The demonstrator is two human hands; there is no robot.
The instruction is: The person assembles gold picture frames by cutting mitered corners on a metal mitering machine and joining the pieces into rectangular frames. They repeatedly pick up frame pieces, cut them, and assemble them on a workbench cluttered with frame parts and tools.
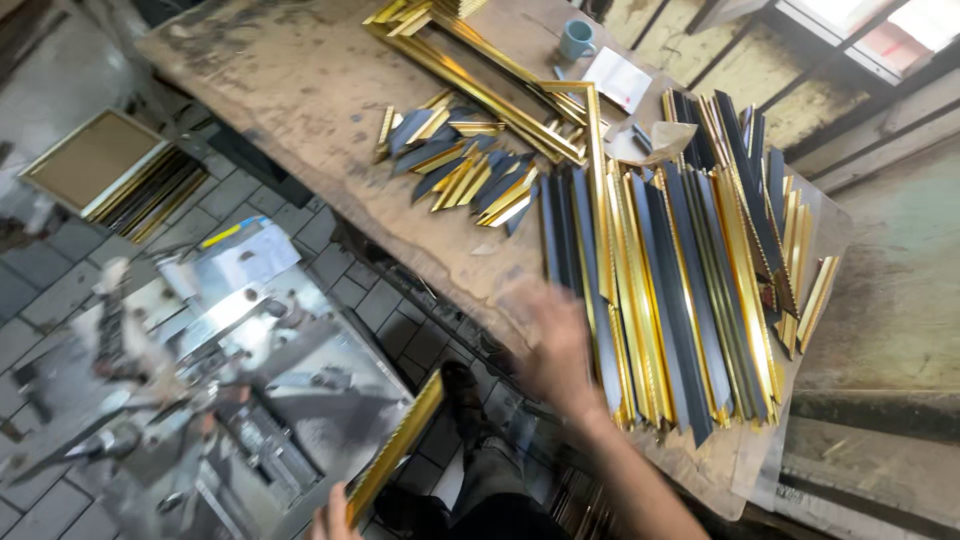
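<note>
Gold moulding strip (395, 448) sits in my left hand (335, 520) at about seven o'clock in the view, fingers wrapped round its lower end so it slants up toward one o'clock, likely held that way to keep it off the metal cutting machine (230, 380) at nine o'clock. My right hand (560, 355), near centre, is blurred; I cannot tell whether its fingers are spread or curled. It hovers at the near ends of a stack of long gold and dark strips (680, 300) laid side by side on the wooden bench (290, 80). Short mitred offcuts (470, 165) lie at twelve o'clock, with a blue mug (577, 40) beyond them.
</note>
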